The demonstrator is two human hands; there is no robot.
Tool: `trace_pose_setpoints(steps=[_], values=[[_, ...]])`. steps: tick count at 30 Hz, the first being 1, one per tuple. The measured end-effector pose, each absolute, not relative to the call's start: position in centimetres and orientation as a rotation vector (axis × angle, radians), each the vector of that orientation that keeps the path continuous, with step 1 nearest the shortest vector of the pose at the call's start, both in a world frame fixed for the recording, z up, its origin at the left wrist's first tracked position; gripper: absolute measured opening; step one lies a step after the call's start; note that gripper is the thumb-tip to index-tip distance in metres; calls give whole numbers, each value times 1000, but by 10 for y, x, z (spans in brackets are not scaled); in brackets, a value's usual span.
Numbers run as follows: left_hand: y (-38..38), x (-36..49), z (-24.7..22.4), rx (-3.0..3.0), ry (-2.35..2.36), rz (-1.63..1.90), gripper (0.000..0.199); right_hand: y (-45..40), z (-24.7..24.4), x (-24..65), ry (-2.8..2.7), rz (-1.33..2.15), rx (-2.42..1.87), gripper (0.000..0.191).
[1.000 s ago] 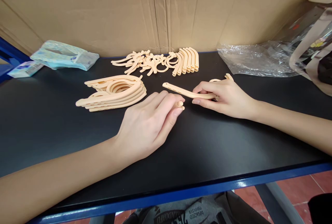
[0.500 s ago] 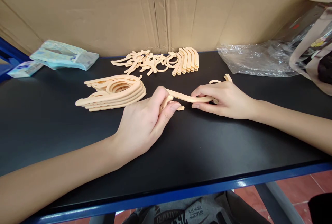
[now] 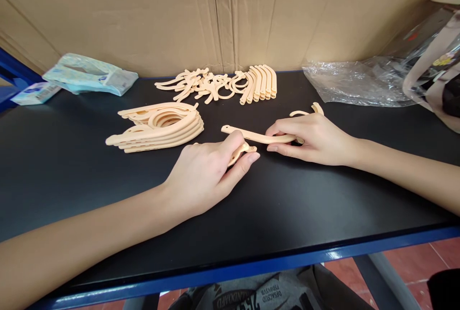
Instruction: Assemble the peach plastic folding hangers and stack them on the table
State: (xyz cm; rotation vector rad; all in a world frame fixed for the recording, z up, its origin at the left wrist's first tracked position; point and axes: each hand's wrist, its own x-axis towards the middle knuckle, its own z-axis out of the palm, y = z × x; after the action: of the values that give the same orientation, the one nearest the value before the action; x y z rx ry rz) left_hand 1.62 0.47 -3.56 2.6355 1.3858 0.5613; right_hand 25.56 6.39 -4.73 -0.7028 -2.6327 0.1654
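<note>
The right hand (image 3: 318, 138) grips a long cream strip (image 3: 256, 136) near its right end, thumb and fingers closed on it. The strip's long axis runs nearly nine to three o'clock, its far end tipped slightly toward ten. The left hand (image 3: 203, 171) is closed in a pinch on a small cream piece (image 3: 253, 149), thumb against bent forefinger. From that pinch the strip lies just beyond, around twelve o'clock; whether they touch, I cannot tell. On the desk (image 3: 287, 214), stacked cream frames (image 3: 158, 130) sit between nine and ten o'clock from the pinch, loose cream parts (image 3: 212, 87) around eleven.
</note>
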Motion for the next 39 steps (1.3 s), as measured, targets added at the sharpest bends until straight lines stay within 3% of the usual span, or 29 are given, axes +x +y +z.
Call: trace_pose_setpoints(steps=[8, 18, 39], values=[[5, 16, -35, 2596, 1447, 638, 32, 62, -45, 255, -2659, 208, -641, 18], [5, 16, -37, 2692, 1398, 471, 25, 60, -46, 255, -2668, 161, -606, 17], [5, 19, -34, 2621, 1517, 578, 33, 59, -44, 255, -2662, 158, -592, 18]])
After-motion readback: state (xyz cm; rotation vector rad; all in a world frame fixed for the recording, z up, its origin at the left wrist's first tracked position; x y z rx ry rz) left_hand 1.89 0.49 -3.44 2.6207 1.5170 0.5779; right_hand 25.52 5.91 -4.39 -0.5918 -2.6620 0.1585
